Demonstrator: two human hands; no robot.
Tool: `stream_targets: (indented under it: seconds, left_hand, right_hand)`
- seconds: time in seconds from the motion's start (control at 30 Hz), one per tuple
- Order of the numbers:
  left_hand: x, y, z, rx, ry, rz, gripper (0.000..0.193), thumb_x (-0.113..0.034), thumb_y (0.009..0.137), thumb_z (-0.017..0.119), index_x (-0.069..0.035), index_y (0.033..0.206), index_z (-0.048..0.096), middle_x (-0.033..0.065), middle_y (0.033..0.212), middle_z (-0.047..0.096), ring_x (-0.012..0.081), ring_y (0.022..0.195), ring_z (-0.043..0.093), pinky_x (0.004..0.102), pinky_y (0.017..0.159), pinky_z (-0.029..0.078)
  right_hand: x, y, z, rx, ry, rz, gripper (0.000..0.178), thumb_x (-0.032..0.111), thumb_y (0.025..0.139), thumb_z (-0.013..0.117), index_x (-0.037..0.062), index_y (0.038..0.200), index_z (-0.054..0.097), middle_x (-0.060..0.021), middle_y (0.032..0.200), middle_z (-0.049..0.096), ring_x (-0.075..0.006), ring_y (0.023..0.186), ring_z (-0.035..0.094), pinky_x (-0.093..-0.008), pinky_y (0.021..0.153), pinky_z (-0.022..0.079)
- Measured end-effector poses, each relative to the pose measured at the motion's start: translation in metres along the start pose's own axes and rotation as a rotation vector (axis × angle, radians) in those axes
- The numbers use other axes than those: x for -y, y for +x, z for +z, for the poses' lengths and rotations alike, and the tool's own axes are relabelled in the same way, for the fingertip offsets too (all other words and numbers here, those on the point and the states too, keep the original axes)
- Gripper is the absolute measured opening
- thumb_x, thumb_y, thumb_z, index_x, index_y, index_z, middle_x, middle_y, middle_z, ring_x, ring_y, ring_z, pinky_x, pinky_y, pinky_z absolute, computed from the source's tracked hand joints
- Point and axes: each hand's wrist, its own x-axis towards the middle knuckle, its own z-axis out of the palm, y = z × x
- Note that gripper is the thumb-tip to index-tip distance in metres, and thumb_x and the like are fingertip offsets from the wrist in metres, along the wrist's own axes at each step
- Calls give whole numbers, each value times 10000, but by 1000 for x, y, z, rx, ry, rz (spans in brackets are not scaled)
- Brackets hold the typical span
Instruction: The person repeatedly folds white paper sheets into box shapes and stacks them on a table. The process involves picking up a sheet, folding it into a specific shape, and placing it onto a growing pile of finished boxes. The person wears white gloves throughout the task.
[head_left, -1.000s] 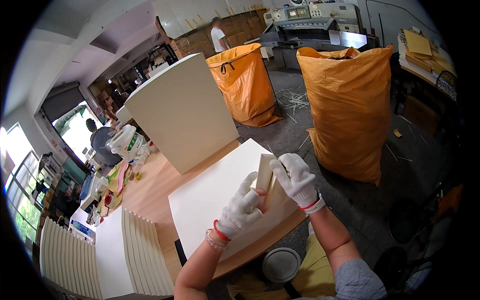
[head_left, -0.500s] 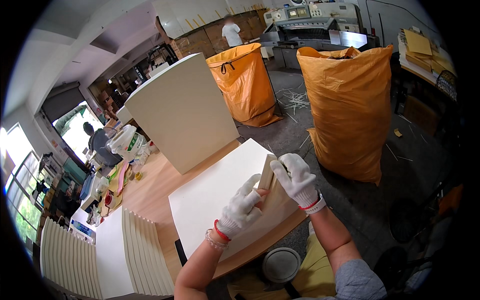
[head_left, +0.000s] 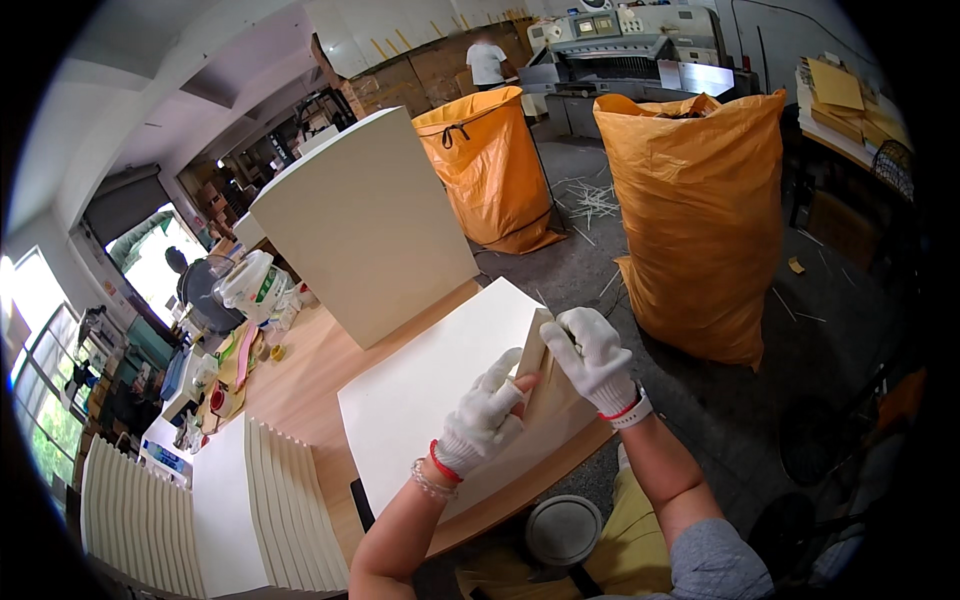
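A large white sheet [head_left: 430, 390] lies on the wood-coloured table before me. At its right edge stands a narrow, pale cream block [head_left: 536, 348]; whether it is a separate piece or a stack of board edges, I cannot tell. My left hand [head_left: 483, 412], in a white knit glove with bare fingertips showing, grips the block's left side, thumb and fingers closed against it. White-gloved too, my right hand [head_left: 592, 355] has its fingers curled over the block's upper right side. The fingers hide part of the block.
A tall cream stack [head_left: 370, 220] stands on the table [head_left: 325, 375] behind the sheet. Fanned pale stacks [head_left: 290, 500] are at the lower left. Two orange sacks [head_left: 695, 220] stand beyond, with white strips [head_left: 592, 198] on the floor. A round stool [head_left: 563, 530] is near my legs.
My hands keep almost the same place on the block, with only a slight shift of the fingers. In the background, a person in a white top has moved to the right.
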Motion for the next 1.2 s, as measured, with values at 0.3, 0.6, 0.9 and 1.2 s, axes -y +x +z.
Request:
stream_targets:
  seconds: [0.3,0.6,0.9,1.2]
  left_hand:
    - [9,-1,9,-132,58,17,481,-22,750,828,-45,1196,649,330,1582,316,434,1143,664,407,895,597]
    - [9,2,3,6,-27,24,428,38,734,820,-35,1120,651,311,1535,404,405,1202,647,396,927,564]
    - [1,-1,7,-103,-34,-80,440,6,721,866,-49,1099,647,300,1577,350,405,1277,605,416,1000,539]
    - [6,1,3,2,61,51,421,86,773,682,-34,1176,669,312,1533,402,396,1195,651,393,958,549]
  right_hand:
    - [-3,-2,5,-51,3,22,119,115,972,671,14,926,629,-125,789,568,-325,741,599,-438,661,480]
    - [-7,-6,4,3,47,84,69,36,954,643,29,1018,668,-118,883,601,-319,778,619,-411,670,500]
    - [-8,-7,5,-24,27,67,83,56,956,639,39,1028,676,-121,863,605,-309,781,631,-404,681,506]
    - [1,-1,0,-15,78,102,85,103,969,670,20,957,654,-132,838,608,-325,764,621,-421,674,493]
